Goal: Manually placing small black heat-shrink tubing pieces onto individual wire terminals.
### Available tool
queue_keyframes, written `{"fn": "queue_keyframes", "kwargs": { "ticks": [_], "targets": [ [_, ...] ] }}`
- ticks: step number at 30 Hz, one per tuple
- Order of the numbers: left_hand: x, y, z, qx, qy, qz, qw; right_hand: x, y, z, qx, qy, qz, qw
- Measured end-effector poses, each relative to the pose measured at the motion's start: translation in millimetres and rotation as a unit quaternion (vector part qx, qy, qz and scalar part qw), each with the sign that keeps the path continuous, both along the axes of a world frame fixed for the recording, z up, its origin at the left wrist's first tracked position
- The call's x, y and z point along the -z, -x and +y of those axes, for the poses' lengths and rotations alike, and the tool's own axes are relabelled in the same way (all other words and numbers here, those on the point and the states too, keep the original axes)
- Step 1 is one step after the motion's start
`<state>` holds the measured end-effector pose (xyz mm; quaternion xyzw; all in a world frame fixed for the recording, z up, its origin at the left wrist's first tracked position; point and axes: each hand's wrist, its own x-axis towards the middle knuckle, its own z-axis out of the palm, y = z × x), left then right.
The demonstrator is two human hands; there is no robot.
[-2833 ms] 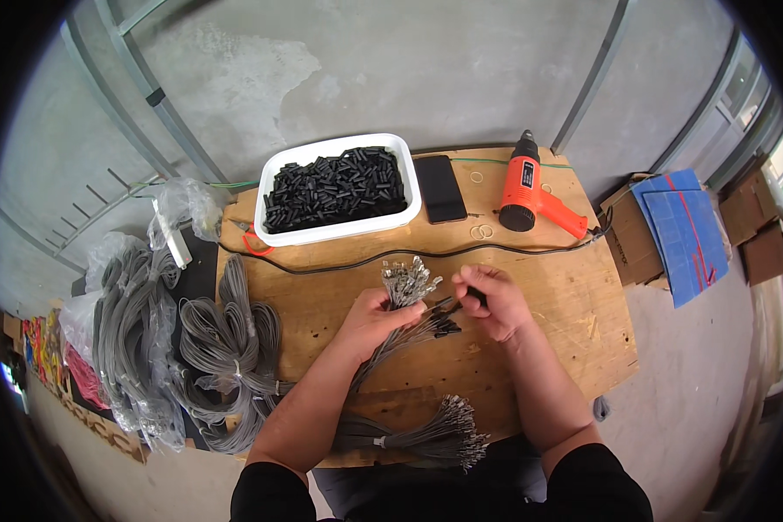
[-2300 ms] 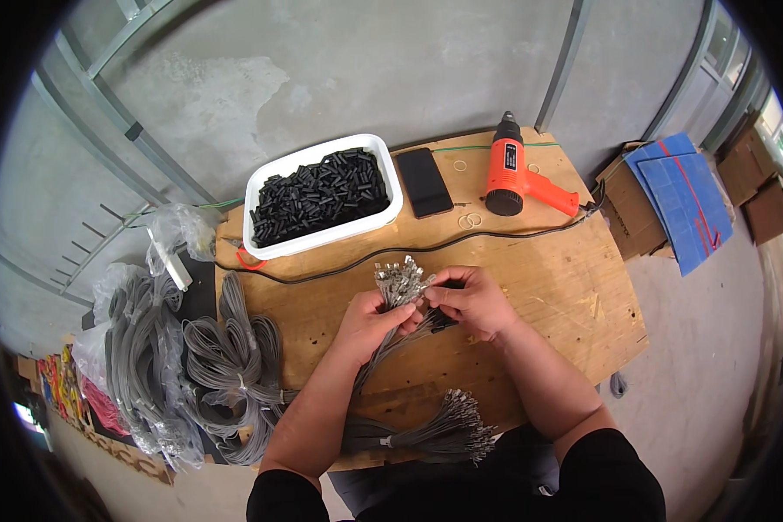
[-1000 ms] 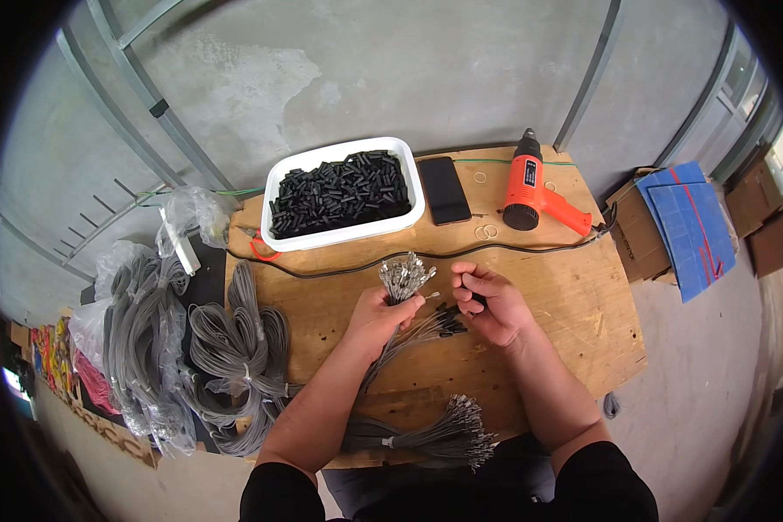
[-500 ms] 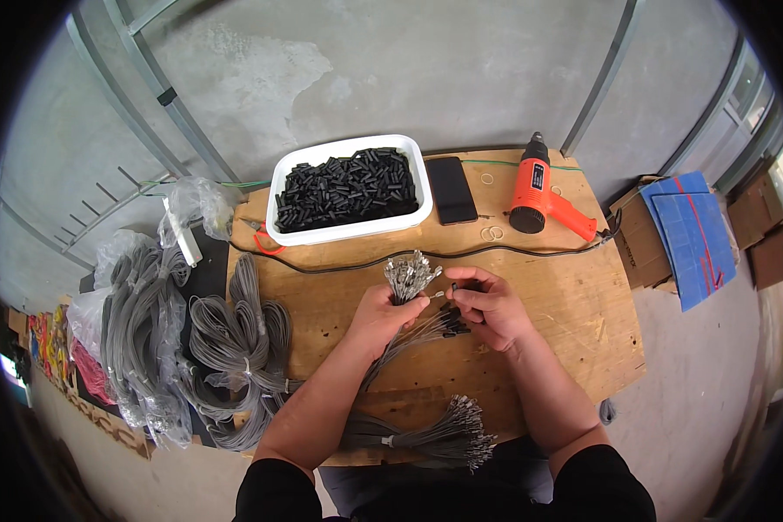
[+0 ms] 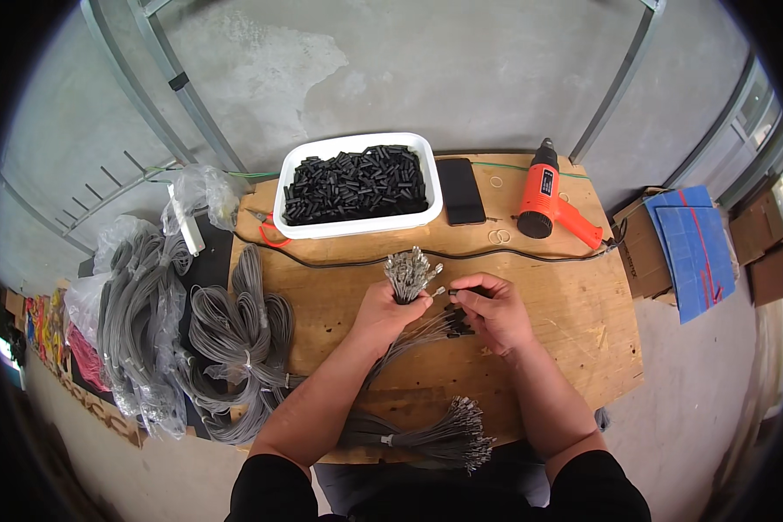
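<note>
My left hand is closed around a bundle of thin grey cables, their silvery metal ends fanned upward. One cable end sticks out to the right, apart from the bunch, by the left thumb. Just beside it, my right hand pinches a small black tube between thumb and fingertips. I cannot tell whether tube and cable end touch. Under the right hand, several cables with black tips lie on the wooden table. Nearer me rests another tied bundle of grey cables with bare metal ends.
A white tub full of black tubes stands at the back. Right of it are a black phone and a red heat gun. A black cord crosses the table. Red-handled pliers and grey cable coils lie left.
The black tube in my right hand has tipped from upright to pointing sideways toward the loose cable end. My left hand keeps its hold on the bundle. The whole view has shifted slightly.
</note>
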<state>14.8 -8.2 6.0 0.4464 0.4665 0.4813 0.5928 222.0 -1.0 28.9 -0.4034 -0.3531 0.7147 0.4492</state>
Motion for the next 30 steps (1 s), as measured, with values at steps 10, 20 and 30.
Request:
{"fn": "queue_keyframes", "kwargs": {
  "ticks": [10, 20, 30],
  "targets": [
    [-5.0, -3.0, -2.5, 0.011, -0.032, 0.058, 0.998, -0.9, 2.4, -1.3, 0.022, -0.032, -0.074, 0.996],
    [-0.5, -1.4, -1.0, 0.045, -0.035, 0.092, 0.994, 4.8, 2.6, -1.1, 0.022, -0.063, -0.058, 0.996],
    [-6.9, -0.7, -1.6, 0.051, -0.051, 0.136, 0.988, 3.3, 5.4, -1.7, 0.034, -0.068, -0.073, 0.994]
  ]
}}
